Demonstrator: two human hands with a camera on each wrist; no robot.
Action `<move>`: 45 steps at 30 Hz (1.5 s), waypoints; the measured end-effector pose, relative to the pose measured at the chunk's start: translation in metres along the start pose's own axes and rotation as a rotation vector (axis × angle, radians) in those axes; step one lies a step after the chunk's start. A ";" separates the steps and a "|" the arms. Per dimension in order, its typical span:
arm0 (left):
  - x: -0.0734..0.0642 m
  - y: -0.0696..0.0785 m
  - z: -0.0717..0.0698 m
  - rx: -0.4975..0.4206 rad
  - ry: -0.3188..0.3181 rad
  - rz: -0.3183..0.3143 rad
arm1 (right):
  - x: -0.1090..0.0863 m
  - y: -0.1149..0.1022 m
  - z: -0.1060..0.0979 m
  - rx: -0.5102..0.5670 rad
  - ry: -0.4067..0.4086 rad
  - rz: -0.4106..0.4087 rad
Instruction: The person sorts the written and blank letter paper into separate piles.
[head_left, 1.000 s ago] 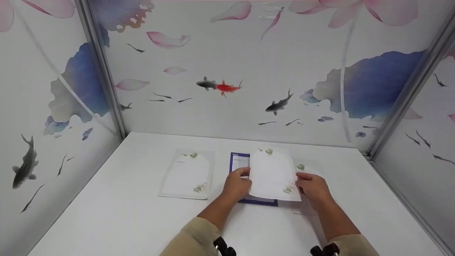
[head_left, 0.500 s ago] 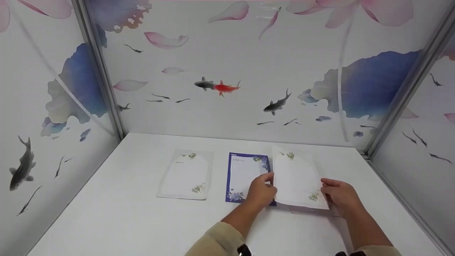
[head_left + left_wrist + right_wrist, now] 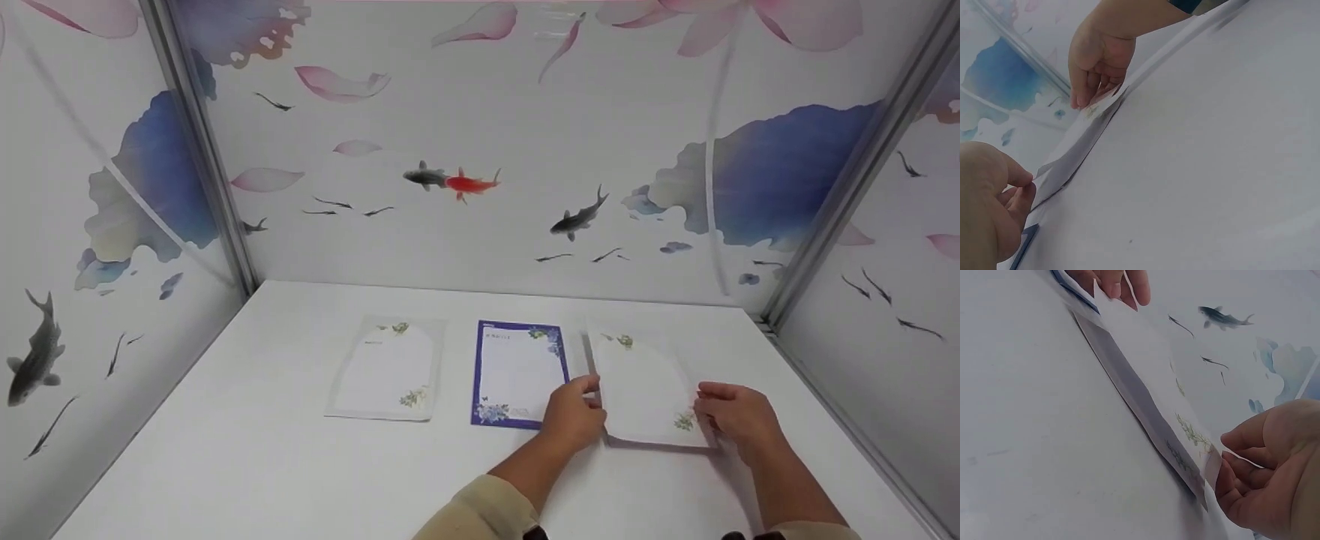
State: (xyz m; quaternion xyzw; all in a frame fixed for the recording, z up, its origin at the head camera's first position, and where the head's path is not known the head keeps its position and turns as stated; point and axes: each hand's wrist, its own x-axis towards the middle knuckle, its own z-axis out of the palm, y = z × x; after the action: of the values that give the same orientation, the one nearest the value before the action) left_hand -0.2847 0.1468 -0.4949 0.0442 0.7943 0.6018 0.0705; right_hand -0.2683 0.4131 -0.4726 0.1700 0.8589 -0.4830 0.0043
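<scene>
A white letter paper sheet point(image 3: 649, 394) with green flower prints at its corners is held between both hands at the right of the table. My left hand point(image 3: 576, 414) pinches its left edge, thumb and fingertips together in the left wrist view. At the opposite edge, my right hand point(image 3: 741, 420) pinches the paper near its lower flowers. Below the sheet lies another flower-printed paper point(image 3: 1112, 357), mostly covered, with a narrow gap between them in the right wrist view. A blue-bordered sheet point(image 3: 517, 375) lies beside my left hand, which overlaps its lower right corner.
Another white flower-printed paper point(image 3: 386, 375) in a clear-looking margin lies on the left of the white table point(image 3: 262, 465). Printed wall panels point(image 3: 480, 240) with fish and petals enclose the table at the back and both sides.
Both hands have carried the sheet right and lowered it from over the blue-bordered sheet to over the right-hand paper. The blue-bordered sheet is now mostly uncovered.
</scene>
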 end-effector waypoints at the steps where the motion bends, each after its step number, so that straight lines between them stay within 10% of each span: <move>1: 0.000 0.000 0.000 0.008 -0.002 0.001 | 0.001 0.001 -0.001 -0.009 0.001 0.000; 12: -0.001 0.000 0.000 0.206 -0.027 0.078 | 0.004 0.009 -0.008 0.021 -0.023 0.010; 24: 0.002 -0.002 -0.008 0.070 -0.005 0.046 | 0.009 -0.001 0.009 0.071 -0.005 -0.009; 45: 0.029 -0.025 -0.123 0.106 0.131 0.119 | 0.009 -0.071 0.101 0.146 -0.105 -0.116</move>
State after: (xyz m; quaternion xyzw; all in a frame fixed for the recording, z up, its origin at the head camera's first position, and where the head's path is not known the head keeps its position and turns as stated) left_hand -0.3328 0.0281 -0.4877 0.0554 0.8239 0.5637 -0.0196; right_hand -0.3139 0.2982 -0.4687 0.0940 0.8286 -0.5519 0.0088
